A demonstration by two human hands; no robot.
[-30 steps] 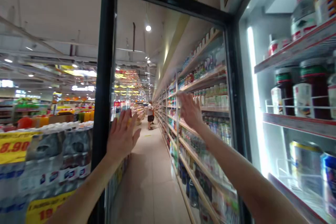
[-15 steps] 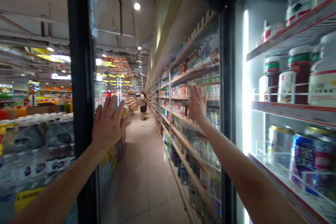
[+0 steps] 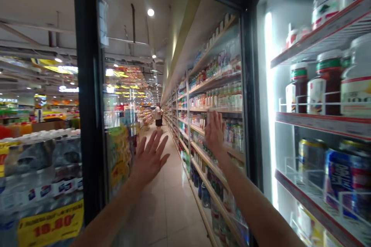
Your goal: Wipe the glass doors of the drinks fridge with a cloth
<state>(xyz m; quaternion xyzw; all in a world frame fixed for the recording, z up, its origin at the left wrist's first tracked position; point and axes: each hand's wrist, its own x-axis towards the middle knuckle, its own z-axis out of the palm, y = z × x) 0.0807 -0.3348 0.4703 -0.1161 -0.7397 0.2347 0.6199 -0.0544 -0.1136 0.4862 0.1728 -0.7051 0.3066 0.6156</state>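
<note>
A black-framed glass cooler door (image 3: 88, 96) stands swung out in front of me, and the shop aisle shows through its pane. My left hand (image 3: 150, 158) is spread flat with fingers apart against the lower middle of the glass. Further right, near the hinge side, my right hand (image 3: 215, 131) also lies flat on the pane, fingers stretched upward. Neither hand holds anything.
To the right the open cooler has lit shelves (image 3: 321, 121) with dark jars (image 3: 326, 81) above and cans (image 3: 337, 171) below. Shrink-wrapped bottle packs (image 3: 40, 170) with yellow price signs stand left. A long shelf row and a distant person (image 3: 158, 115) line the aisle.
My left hand has slid down and to the right across the glass, away from the door's frame. The right hand has dropped slightly. The view has shifted little in the last half second.
</note>
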